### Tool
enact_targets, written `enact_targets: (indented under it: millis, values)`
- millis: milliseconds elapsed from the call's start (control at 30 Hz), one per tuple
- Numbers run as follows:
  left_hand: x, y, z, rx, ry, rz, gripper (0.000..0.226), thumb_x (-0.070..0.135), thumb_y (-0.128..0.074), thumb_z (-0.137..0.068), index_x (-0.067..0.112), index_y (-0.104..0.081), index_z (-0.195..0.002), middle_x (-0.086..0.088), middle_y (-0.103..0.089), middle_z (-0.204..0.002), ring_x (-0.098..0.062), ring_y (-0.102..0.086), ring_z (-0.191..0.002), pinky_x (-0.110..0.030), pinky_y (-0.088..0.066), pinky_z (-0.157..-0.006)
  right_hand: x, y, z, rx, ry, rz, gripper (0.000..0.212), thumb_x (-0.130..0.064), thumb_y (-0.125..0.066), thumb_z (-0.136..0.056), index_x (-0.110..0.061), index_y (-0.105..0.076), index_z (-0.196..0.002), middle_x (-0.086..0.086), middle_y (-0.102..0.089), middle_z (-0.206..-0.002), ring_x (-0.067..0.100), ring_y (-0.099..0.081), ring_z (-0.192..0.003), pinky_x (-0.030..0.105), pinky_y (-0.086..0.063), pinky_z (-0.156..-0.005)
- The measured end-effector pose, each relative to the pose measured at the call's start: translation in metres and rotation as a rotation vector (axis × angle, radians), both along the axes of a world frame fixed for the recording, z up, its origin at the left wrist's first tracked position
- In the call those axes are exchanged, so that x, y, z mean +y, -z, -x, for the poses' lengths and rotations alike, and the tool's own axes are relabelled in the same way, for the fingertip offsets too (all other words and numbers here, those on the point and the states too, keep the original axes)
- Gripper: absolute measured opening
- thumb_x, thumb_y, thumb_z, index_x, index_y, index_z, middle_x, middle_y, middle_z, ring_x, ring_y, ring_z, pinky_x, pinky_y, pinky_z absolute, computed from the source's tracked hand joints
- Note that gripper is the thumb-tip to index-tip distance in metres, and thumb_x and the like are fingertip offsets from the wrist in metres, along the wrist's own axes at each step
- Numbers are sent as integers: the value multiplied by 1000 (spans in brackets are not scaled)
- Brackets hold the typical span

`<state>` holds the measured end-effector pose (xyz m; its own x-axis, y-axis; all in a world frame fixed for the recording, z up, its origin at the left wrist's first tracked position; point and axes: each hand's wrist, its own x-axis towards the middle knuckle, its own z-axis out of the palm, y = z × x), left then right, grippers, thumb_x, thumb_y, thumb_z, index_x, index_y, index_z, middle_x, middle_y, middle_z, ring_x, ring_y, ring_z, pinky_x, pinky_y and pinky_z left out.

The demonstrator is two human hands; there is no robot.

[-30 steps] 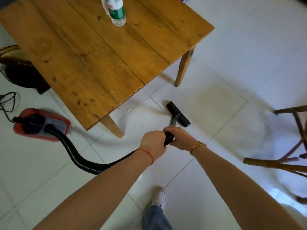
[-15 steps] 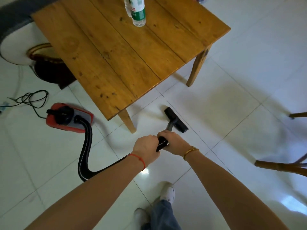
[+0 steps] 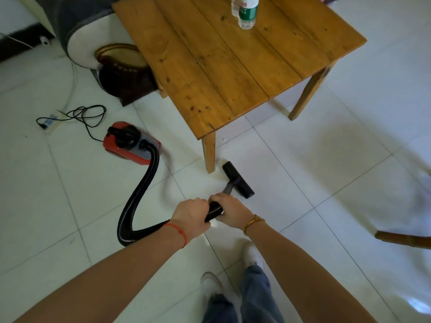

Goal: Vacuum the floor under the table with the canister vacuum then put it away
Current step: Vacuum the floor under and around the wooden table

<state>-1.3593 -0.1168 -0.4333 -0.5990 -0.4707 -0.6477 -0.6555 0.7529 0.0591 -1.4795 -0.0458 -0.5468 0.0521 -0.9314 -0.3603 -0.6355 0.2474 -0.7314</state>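
A red canister vacuum (image 3: 130,145) sits on the white tiled floor, left of the wooden table (image 3: 228,61). Its black ribbed hose (image 3: 140,194) curves down and loops back to my hands. My left hand (image 3: 192,214) is shut on the hose end, and my right hand (image 3: 229,209) grips the same handle just ahead of it. The black floor nozzle (image 3: 238,179) rests on the tiles right beside the table's near leg (image 3: 209,151), outside the tabletop's edge.
A clear water bottle (image 3: 247,12) stands on the tabletop. The vacuum's black cord (image 3: 81,115) lies tangled by a power strip (image 3: 50,121) at the left. A dark round stool (image 3: 123,73) and sofa edge sit behind. A wooden chair leg (image 3: 403,238) juts in at right.
The view has swung left and back, so the table sits farther right. The nozzle has slid from under the table's edge to beside the near leg. The hose loop has tightened.
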Motion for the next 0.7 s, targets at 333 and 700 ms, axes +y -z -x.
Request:
enact_targets:
  millis: [333, 700]
  values:
    - [10, 5, 43, 12, -41, -24, 28, 28, -53, -90, 10, -54, -112, -7, -63, -108, -25, -64, -96, -30, -45, -74, 8, 8, 49, 14, -54, 14, 18, -5, -61, -78, -13, -58, -94, 7, -61, -92, 22, -56, -92, 34, -47, -81]
    - [-2, 30, 231, 140, -226, -21, 27, 24, -53, -90, 8, -54, -112, -8, -63, -110, -26, -63, -98, -30, -43, -73, -30, 24, 253, 125, -196, -34, 23, -8, -63, -78, -16, -58, -99, 5, -60, -98, 22, -55, -96, 35, -48, -80]
